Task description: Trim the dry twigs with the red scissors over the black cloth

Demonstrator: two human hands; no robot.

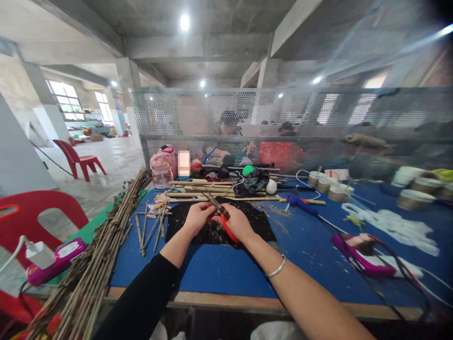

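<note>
My right hand [236, 221] is closed around a pair of scissors with red handles [228, 229], its dark blades pointing up and away to the left. Close beside it, my left hand [198, 218] has its fingers pinched together near the blades; whatever they grip is too small or hidden to make out. Both hands are above a black cloth [258, 224] strewn with small plant scraps. Short cut twigs [150, 233] lie left of the cloth. Beyond the hands, several long pale sticks [193, 193] run across the table.
A long bundle of twigs [102, 241] lies along the blue table's [226, 276] left side. To the right are a blue glue gun [302, 206], lidded tubs [340, 192], white strips [392, 226] and a purple power strip [371, 262] with cables. A perforated metal screen [198, 118] stands behind.
</note>
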